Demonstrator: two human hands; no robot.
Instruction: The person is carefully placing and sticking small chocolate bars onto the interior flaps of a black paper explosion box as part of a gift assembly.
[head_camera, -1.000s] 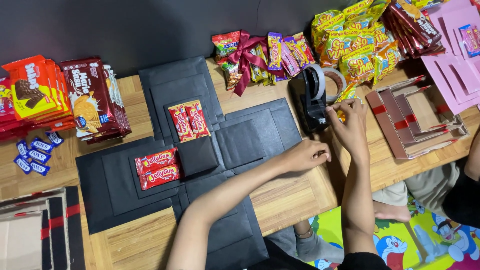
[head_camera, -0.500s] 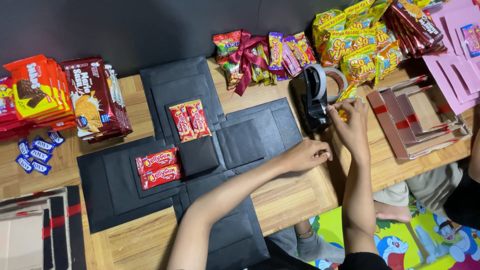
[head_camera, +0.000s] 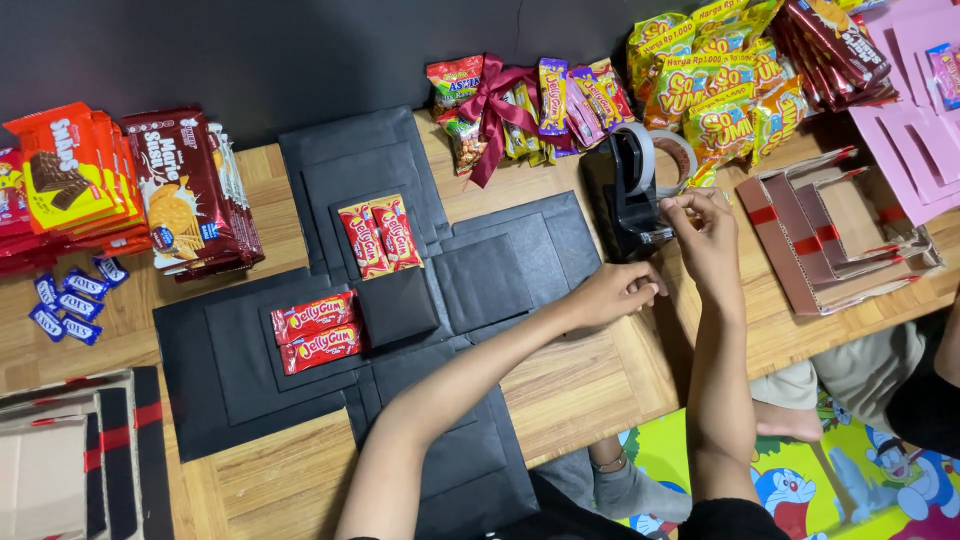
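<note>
1. Left hand (head_camera: 618, 293): rests loosely curled on the wooden table (head_camera: 560, 380), fingertips toward the base of the tape dispenser; nothing seen held in it
2. Right hand (head_camera: 706, 232): raised just beside the dispenser's front edge, thumb and fingers pinched together at the cutter end, apparently on the tape's free end; the strip itself is too thin to make out
3. Black tape dispenser (head_camera: 628, 196): stands upright on the table, just left of the right hand and just beyond the left, its tape roll (head_camera: 668, 150) at the top rear
4. Unfolded black box (head_camera: 400, 300): spread flat in a cross shape left of both hands, its near right flap beside the left wrist; two red candy packs (head_camera: 317, 331) lie on its left flap, two more red packs (head_camera: 380, 233) on its far flap
5. Brown cardboard layers (head_camera: 840, 235): right of the right hand, apart from it
6. Snack packets with a maroon bow (head_camera: 520, 105): along the far edge, beyond the dispenser
7. Against half a second ago: both hands and the dispenser sit in much the same places; the right hand's fingers have closed in slightly at the cutter
</note>
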